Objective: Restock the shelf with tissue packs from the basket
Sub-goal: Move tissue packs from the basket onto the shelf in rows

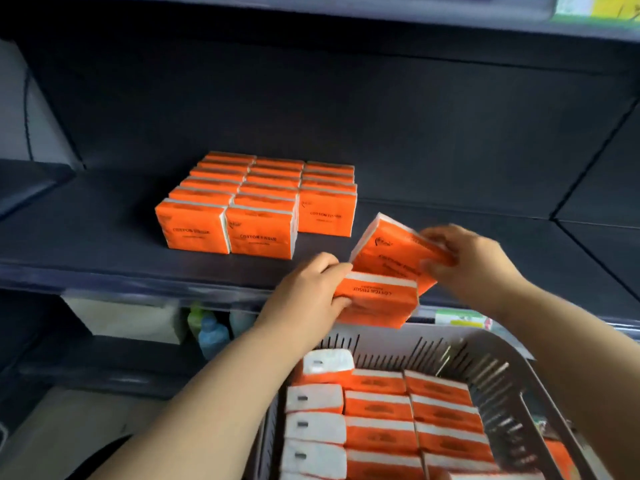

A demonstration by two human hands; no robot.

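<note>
Three rows of orange tissue packs (258,202) stand on the dark shelf (104,230), left of centre. My left hand (306,296) grips an orange tissue pack (377,301) at the shelf's front edge, above the basket. My right hand (471,259) holds a second, tilted pack (388,252) just above the first, right of the stocked rows. The grey slatted basket (491,368) sits below at the lower right, with several orange and white packs (381,420) lined up inside.
An upper shelf (311,15) hangs overhead. The shelf surface to the right of the rows is bare. Below the front edge, a lower shelf holds a white box (128,320) and small green and blue bottles (207,329).
</note>
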